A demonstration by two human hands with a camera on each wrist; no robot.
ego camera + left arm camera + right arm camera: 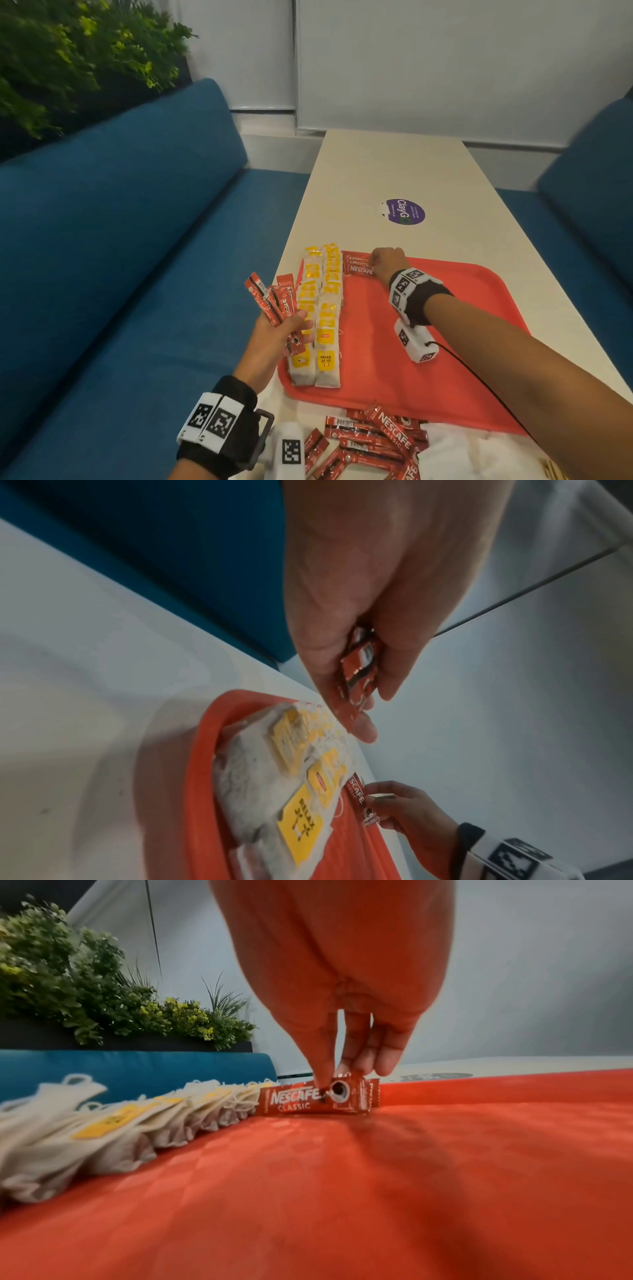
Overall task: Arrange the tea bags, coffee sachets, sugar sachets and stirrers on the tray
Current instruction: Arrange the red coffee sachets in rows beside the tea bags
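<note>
Left hand (274, 337): grips a fan of coffee sachets (270, 301) beside the tray (445, 370).
Right hand (388, 262): fingertips pinch one sachet (315, 1100) — far tray end, beside tea bags (320, 318).

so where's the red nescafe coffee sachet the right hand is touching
In the head view the red Nescafe coffee sachet lies at the far left of the red plastic tray, just right of the two rows of yellow-tagged tea bags, under the right hand fingertips.
</note>
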